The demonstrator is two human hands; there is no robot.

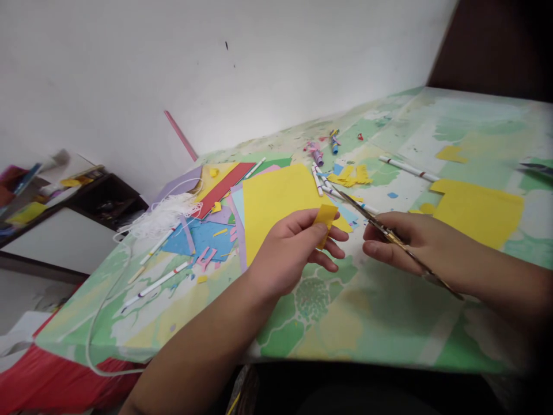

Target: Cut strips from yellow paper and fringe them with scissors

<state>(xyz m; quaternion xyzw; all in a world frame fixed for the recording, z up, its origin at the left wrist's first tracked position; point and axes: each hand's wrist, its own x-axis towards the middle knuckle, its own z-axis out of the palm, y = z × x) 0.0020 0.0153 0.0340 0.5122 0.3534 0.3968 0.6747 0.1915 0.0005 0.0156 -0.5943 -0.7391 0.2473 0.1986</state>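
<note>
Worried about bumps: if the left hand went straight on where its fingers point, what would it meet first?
Likely the right hand, across a small gap in the picture from the left hand; one view leaves depth uncertain.

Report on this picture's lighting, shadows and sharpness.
Head view: soft light, with the wall pale and the right-hand corners nearly black. Head view: a faint, soft-edged shadow on the tablecloth below the right hand. Head view: the shelf looks soft and leans, perhaps from camera tilt; the left hand and yellow strip seem somewhat clearer.
</note>
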